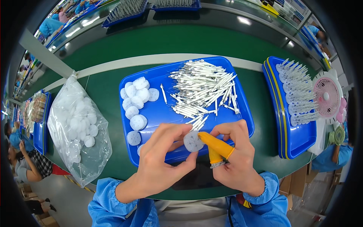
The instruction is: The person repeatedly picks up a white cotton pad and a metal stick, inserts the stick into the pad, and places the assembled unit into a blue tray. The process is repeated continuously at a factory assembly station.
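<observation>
My left hand [160, 160] pinches a round, translucent white disc [192, 142] with lines crossing its face, above the near edge of a blue tray [160, 115]. At the disc's right side, my right hand [238, 162] is closed, wearing yellow finger cots [219, 146]; a fingertip presses on the disc's edge. Whether that hand also holds a small part is hidden. In the tray, a heap of thin white sticks with fine wire ends [204, 85] fills the right side. Several similar white discs [138, 122] lie along its left side, and a single stick [163, 94] lies between.
A clear plastic bag of white discs [81, 125] lies left of the tray. Stacked blue trays [281, 140] with rows of disc-and-stick pieces [298, 90] stand at right, beside a pink-and-white fan [327, 95]. Beyond the green table [151, 43] are more loaded trays [126, 11].
</observation>
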A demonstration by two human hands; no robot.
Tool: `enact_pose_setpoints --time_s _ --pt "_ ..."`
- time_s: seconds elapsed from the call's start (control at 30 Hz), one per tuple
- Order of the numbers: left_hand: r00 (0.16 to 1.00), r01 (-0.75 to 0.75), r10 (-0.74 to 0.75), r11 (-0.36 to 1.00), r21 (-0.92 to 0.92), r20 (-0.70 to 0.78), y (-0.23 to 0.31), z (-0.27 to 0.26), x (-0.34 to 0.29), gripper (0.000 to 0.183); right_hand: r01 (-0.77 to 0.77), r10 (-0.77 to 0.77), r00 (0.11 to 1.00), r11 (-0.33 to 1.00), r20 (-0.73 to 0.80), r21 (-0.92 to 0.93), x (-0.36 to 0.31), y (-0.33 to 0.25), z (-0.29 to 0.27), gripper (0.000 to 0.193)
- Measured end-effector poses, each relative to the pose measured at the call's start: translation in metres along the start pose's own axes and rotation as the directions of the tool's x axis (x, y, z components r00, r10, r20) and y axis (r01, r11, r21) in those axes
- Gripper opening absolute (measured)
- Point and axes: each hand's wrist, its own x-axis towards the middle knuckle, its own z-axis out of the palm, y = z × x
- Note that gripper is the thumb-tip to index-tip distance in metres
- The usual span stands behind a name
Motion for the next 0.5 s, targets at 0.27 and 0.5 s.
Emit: enact_pose_setpoints --time_s 0.27,0.5 --pt "1.000 -0.007 0.007 1.000 -0.003 0.003 -0.0023 0.0001 -0.0005 0.057 0.013 -0.013 1.000 1.000 0.016 0.002 -0.0010 -0.0002 -0.0014 0.052" --pt "0.998 -0.015 0.013 0.999 0.033 0.055 0.0003 -0.0038 -0.0002 0.062 0.018 -0.018 1.000 1.000 0.020 -0.017 -0.0018 -0.0002 -0.0038 0.051"
